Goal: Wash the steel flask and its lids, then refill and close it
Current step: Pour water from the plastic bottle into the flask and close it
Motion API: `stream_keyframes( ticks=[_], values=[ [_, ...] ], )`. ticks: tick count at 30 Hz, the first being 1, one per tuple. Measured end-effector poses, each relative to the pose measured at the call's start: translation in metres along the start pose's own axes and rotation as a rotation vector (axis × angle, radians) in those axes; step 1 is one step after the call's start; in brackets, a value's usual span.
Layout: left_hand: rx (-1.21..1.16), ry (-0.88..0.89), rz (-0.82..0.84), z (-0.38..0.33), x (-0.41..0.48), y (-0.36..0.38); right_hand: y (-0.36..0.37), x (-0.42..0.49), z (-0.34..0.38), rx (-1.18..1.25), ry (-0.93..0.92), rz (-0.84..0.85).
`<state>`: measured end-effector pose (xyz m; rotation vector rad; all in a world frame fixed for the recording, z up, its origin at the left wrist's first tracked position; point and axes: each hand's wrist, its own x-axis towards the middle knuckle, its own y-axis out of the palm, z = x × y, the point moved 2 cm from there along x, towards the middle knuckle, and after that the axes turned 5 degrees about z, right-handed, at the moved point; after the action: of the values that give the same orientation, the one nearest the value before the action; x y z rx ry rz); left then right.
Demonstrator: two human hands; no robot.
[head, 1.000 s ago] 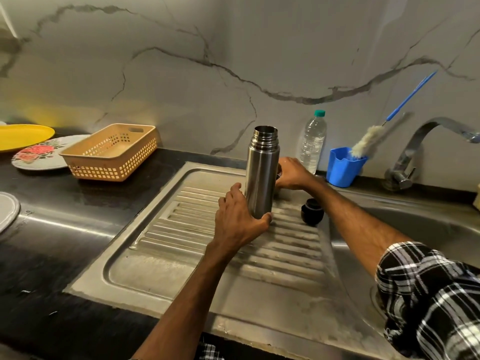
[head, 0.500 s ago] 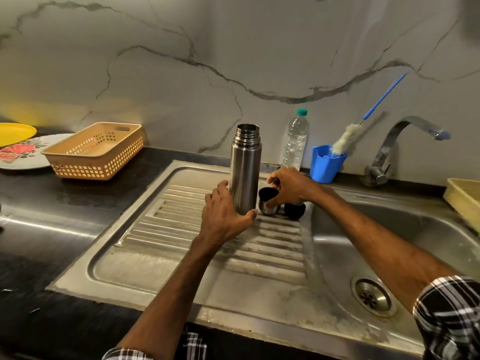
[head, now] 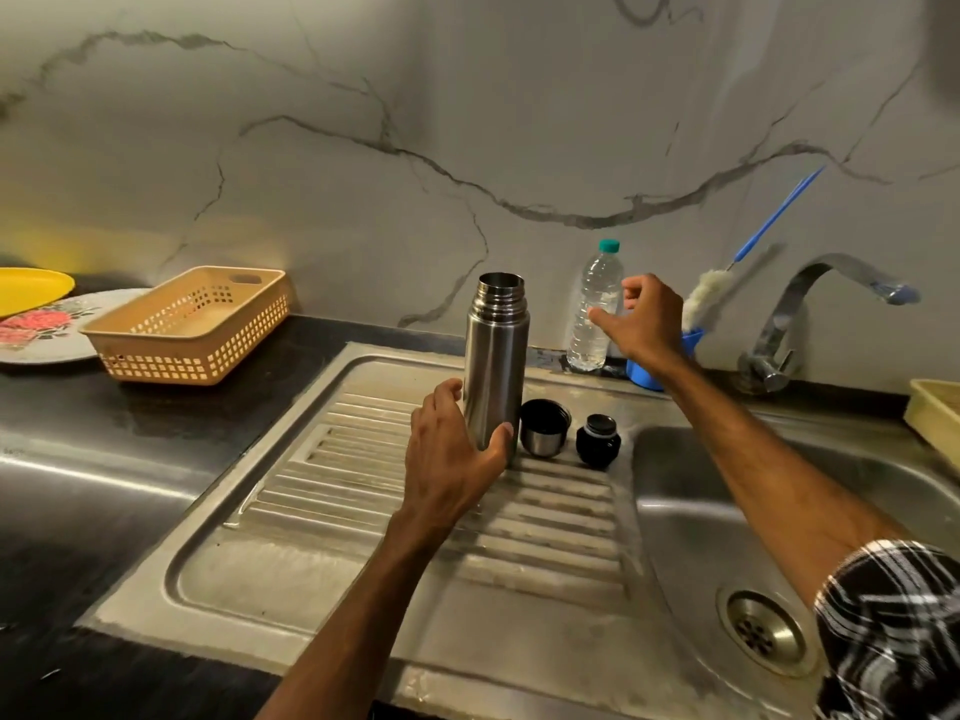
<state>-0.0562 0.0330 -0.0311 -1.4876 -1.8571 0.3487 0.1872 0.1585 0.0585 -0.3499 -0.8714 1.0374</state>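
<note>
Counter (head: 62, 511), dark, is running along the wall. Steel sink (head: 701, 537) w/ ribbed drainboard (head: 363, 589) is sitting in it, basin to the R. Orange basket (head: 171, 363) is standing on the counter at L. Tap (head: 810, 304) is rising behind the basin.

Steel flask (head: 496, 356) is standing upright and uncapped on the rear part of the drainboard. Left hand (head: 452, 454) is gripping its lower body: thumb pressing the front R side near the base, fingers (head: 449, 392) wrapping round the L side, clamped on the flask.

Right hand (head: 647, 324) is hovering raised behind and R of the flask, apart from it. Its fingers are curling loosely w/ thumb stretching out, and it is holding nothing. It is overlapping the water bottle (head: 595, 309), which is standing at the wall; contact w/ bottle cannot be told.

Blue cup (head: 644, 376), partly hidden by the right wrist, is holding a brush (head: 706, 298).

Steel lid (head: 543, 428) is standing mouth-up on the drainboard just R of the flask base, near the left thumb. Black stopper (head: 598, 441) is sitting just R of the lid, btwn lid and basin. Both are lying apart from the right hand.
</note>
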Motion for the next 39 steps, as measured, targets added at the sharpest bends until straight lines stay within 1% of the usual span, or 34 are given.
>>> stream_keyframes(
  ticks=[3, 9, 14, 18, 22, 27, 30, 32, 34, 36, 39],
  values=[
    [0.008, 0.015, -0.018, 0.004, 0.002, 0.001, 0.023, 0.017, 0.004, -0.035, 0.076, 0.004],
    [0.007, 0.028, -0.027, 0.009, 0.003, 0.002, 0.049, 0.045, 0.004, 0.031, 0.258, -0.056],
    [0.041, 0.036, -0.06, 0.008, 0.002, 0.002, 0.061, 0.053, -0.007, 0.034, 0.289, -0.02],
    [0.061, 0.048, -0.121, 0.004, 0.003, -0.002, 0.054, 0.052, -0.009, 0.024, 0.25, -0.033],
    [0.054, 0.075, -0.234, -0.005, 0.002, -0.011, 0.036, 0.041, -0.006, 0.051, 0.18, -0.089],
    [-0.02, 0.163, -0.437, -0.016, -0.003, -0.028, -0.022, 0.028, 0.019, 0.122, 0.053, -0.198],
    [-0.099, 0.22, -0.49, -0.042, -0.008, -0.036, -0.065, 0.012, 0.038, 0.208, -0.047, -0.235],
    [-0.155, 0.304, -0.435, -0.075, -0.007, -0.043, -0.09, -0.006, 0.046, 0.254, -0.095, -0.21],
    [-0.228, 0.369, -0.327, -0.112, 0.001, -0.048, -0.108, -0.028, 0.051, 0.235, -0.128, -0.161],
    [-0.325, 0.365, -0.182, -0.149, 0.011, -0.055, -0.122, -0.054, 0.052, 0.227, -0.13, -0.094],
    [-0.54, 0.389, 0.096, -0.193, 0.025, -0.059, -0.138, -0.1, 0.056, 0.259, -0.146, 0.023]
  ],
)
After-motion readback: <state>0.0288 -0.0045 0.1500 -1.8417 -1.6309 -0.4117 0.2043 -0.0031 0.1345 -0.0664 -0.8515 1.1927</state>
